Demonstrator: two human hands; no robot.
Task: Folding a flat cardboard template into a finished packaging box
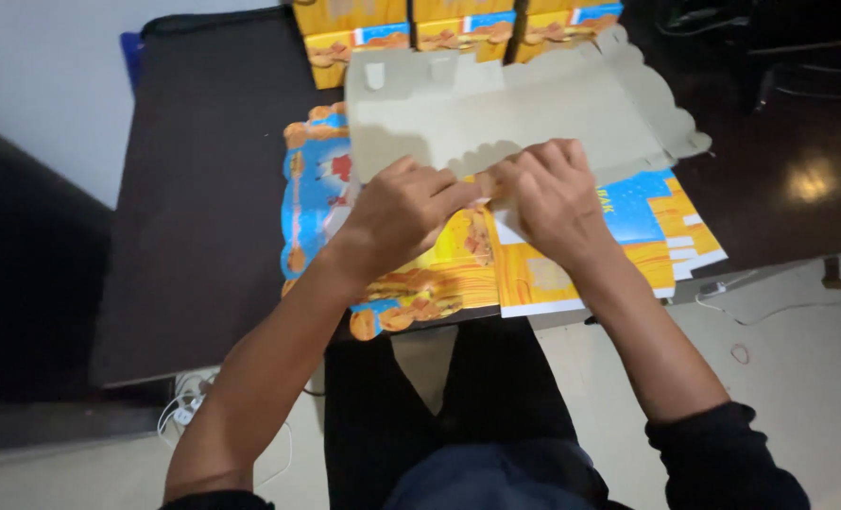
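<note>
Left hand (403, 210) and right hand (555, 194) meet at the near edge of a flat, unfolded grey-brown cardboard box blank with scalloped flaps (496, 109). Both are clenched: fingertips pinch a folded strip of that blank where the two hands touch, knuckles up. Left grip grasps the fold from the left, right grip from the right, thumbs hidden under the board.

The blank lies printed side down on a stack of glossy yellow-and-blue printed cardboard sheets (458, 269), which overhang the near edge of the dark brown bench (203, 189). At the far edge of the bench stands a row of finished yellow-and-blue boxes (411, 33), just beyond the blank's far flap. White cable (189, 401) on the floor below, left of the person's knees.

Risks, as a judgement: the crease could run crooked if one hand pulls harder, since the pinch sits only in the middle. The thin board might tear at the scalloped cut. The overhanging stack could slide off toward the lap under downward pressure. The blank's far flap could push the boxes behind.
</note>
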